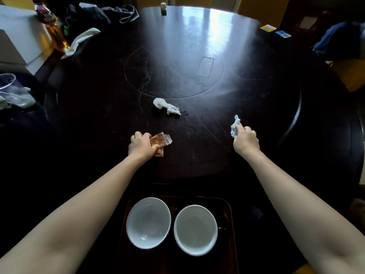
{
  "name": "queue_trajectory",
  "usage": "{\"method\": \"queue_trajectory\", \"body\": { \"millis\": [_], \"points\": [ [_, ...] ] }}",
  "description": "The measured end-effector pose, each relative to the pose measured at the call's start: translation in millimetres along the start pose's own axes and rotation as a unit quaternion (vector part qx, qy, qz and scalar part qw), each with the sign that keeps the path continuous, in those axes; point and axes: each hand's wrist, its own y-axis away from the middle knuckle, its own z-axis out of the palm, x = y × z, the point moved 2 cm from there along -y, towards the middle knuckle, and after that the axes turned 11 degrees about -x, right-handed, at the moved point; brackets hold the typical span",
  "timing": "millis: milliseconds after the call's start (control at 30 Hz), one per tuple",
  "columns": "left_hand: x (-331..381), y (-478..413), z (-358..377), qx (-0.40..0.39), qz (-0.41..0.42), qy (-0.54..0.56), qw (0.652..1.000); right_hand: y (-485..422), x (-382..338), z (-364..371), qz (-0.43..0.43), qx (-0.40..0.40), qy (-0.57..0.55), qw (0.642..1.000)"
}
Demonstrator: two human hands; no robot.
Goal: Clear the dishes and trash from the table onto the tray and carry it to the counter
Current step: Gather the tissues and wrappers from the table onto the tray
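My left hand (pixel 141 145) grips a brown torn wrapper (pixel 160 141) low over the dark round table (pixel 256 107). Over to the right, my right hand (pixel 245 141) pinches a crumpled white tissue (pixel 235 126). Another crumpled tissue (pixel 166 106) lies on the table beyond both hands, nearer the left one. Below the table's near edge sits a dark tray (pixel 230 210) holding two empty white bowls, one on the left (pixel 148 222) and one on the right (pixel 195 229).
A bottle of amber liquid (pixel 53 26), a white cloth (pixel 81 40) and dark clothing (pixel 110 14) crowd the far left. A clear plastic cup (pixel 7 82) lies at the left edge. Yellow (pixel 268 28) and blue (pixel 282 34) cards sit far right, a small box (pixel 163 8) at the back.
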Motion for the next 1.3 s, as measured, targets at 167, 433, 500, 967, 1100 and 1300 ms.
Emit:
{"method": "queue_trajectory", "body": {
  "millis": [167, 433, 500, 967, 1100, 1300],
  "points": [
    [-4.1, -10.5, -4.7, -0.031, 0.004, 0.025, 0.999, -11.8, -4.2, 7.2, -0.007, 0.037, -0.007, 0.999],
    [-7.3, -19.6, -8.4, -0.087, 0.012, 0.034, 0.996, -30.3, -48.3, -6.1, -0.076, 0.081, -0.125, 0.986],
    [-5.0, -17.5, -7.4, -0.099, 0.028, 0.028, 0.994, -31.9, -67.2, -8.2, -0.100, 0.091, -0.157, 0.978],
    [-35.6, -28.4, -22.7, -0.061, 0.005, 0.372, 0.926, -97.0, -195.5, 31.1, -0.192, 0.046, -0.114, 0.974],
    [-42.8, -30.5, -21.1, -0.079, -0.003, 0.462, 0.884, -99.7, -204.3, 50.4, -0.171, -0.009, -0.085, 0.982],
    [-44.6, -31.4, -20.5, -0.088, -0.015, 0.525, 0.846, -96.2, -202.5, 55.0, -0.182, -0.003, -0.105, 0.978]
  ]
}}
